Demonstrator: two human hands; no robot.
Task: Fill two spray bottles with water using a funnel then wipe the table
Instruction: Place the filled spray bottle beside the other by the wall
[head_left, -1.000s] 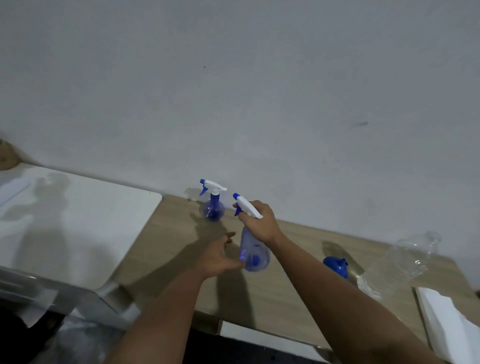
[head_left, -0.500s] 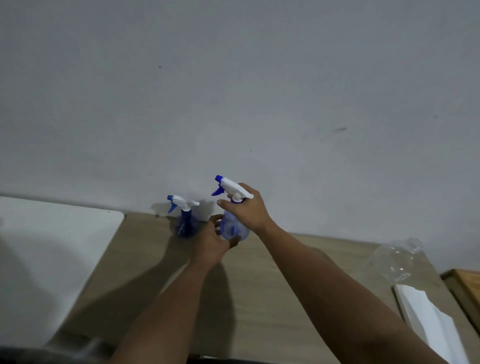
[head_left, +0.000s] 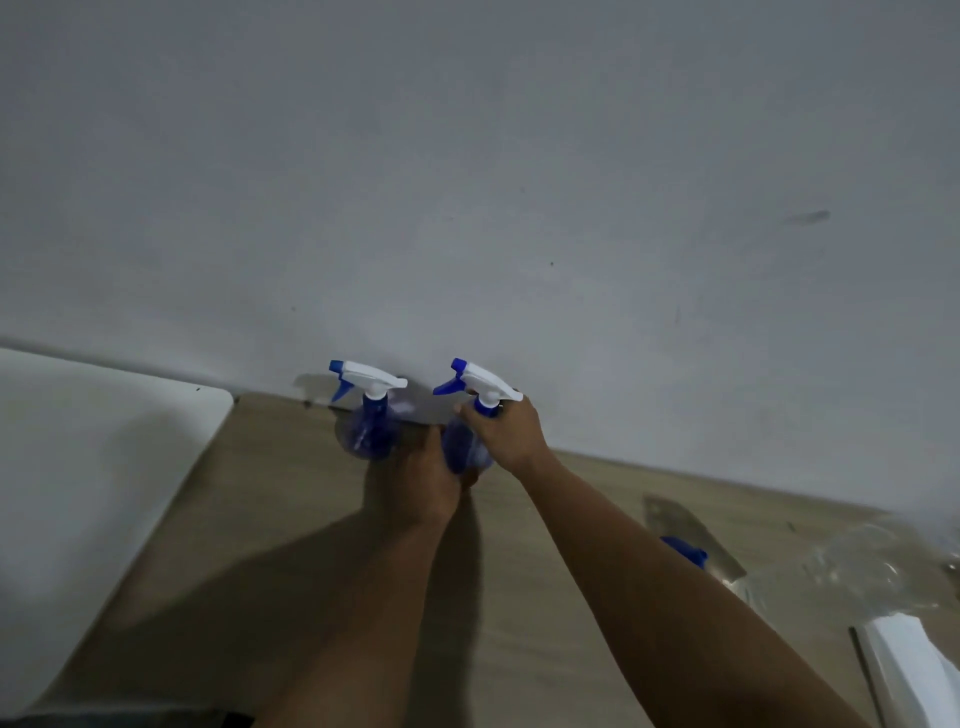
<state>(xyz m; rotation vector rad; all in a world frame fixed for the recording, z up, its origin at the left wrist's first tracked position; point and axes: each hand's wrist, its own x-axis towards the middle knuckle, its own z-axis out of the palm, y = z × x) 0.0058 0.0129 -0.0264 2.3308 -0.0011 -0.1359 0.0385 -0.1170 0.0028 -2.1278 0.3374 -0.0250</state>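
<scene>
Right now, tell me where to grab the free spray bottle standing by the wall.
Probably best to take the left spray bottle by its narrow blue neck under the white trigger head, coming from the near side. It stands upright close to the wall, nozzle pointing left, and the left hand crowds its right, so the front looks like the open approach.

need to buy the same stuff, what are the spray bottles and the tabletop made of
Spray bottles: likely translucent blue plastic, since light passes through them, with opaque white trigger heads. Tabletop: matte, pale wood grain, possibly laminate rather than solid wood.
</scene>
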